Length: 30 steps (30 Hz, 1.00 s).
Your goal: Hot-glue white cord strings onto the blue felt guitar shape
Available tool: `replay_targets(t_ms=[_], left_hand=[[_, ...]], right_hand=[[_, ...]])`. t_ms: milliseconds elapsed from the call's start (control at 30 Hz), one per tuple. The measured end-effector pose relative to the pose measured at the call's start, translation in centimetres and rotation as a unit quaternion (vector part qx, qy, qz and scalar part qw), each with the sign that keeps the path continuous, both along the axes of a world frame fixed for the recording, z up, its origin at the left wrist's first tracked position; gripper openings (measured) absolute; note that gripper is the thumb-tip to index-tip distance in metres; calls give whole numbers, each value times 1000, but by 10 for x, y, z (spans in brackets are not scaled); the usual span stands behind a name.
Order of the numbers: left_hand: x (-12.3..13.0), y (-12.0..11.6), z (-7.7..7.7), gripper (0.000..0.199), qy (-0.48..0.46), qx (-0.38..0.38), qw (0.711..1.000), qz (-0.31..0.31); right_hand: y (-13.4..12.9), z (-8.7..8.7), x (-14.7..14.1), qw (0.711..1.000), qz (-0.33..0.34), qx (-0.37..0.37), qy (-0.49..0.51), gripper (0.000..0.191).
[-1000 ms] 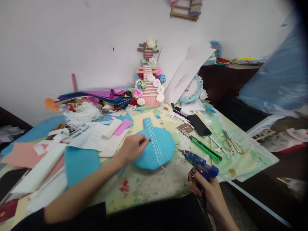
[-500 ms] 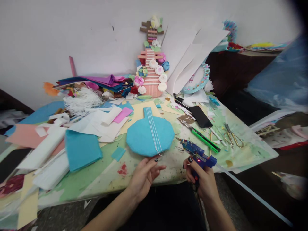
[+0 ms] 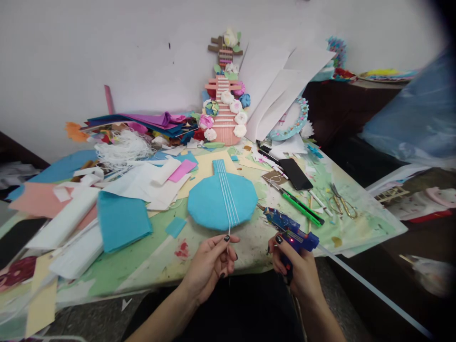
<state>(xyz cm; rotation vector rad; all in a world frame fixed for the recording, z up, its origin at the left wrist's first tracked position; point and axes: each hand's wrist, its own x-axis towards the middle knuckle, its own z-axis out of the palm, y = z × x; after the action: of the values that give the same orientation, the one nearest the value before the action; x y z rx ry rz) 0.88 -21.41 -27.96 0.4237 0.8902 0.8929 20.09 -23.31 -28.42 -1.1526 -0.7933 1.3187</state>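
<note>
A blue paper-covered instrument shape point(image 3: 206, 202) with a short neck lies on the table, several white strings running down its front. Just below its bottom edge, my left hand point(image 3: 212, 261) pinches a loose white string point(image 3: 229, 232) between thumb and index finger. My right hand point(image 3: 297, 266) is wrapped round the handle of a blue glue gun point(image 3: 290, 230). The gun's nozzle points left, close to the lower right edge of the blue shape. A white cord or stick trails from its rear to the lower right.
Scissors point(image 3: 342, 202), a green cutter point(image 3: 302, 207) and a black phone point(image 3: 296, 173) lie to the right. Paper rolls, white string point(image 3: 123, 149) and a folded blue sheet point(image 3: 123, 221) cover the left. A flower-decorated pink instrument point(image 3: 223, 114) leans on the wall.
My left hand's fingers have closed on the string, which is now drawn down from the blue shape's bottom edge. The glue gun has shifted slightly left in my right hand.
</note>
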Motion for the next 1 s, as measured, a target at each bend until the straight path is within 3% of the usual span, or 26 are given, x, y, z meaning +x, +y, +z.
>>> replay_targets(t_ms=[167, 367, 600, 867, 1000], left_hand=[[-2, 2, -7, 33, 36, 13, 999, 8], [-4, 0, -13, 46, 49, 16, 998, -43], [-3, 2, -15, 60, 61, 24, 996, -61], [-3, -1, -18, 55, 75, 45, 994, -68], [-2, -3, -17, 47, 84, 48, 992, -76]], right_hand=[[3, 3, -7, 1000, 7, -4, -12, 35], [5, 1, -10, 1000, 18, -8, -12, 34], [4, 2, -12, 999, 26, -21, -25, 37], [4, -5, -8, 983, 112, -56, -134, 42], [0, -8, -11, 976, 115, -92, -161, 44]])
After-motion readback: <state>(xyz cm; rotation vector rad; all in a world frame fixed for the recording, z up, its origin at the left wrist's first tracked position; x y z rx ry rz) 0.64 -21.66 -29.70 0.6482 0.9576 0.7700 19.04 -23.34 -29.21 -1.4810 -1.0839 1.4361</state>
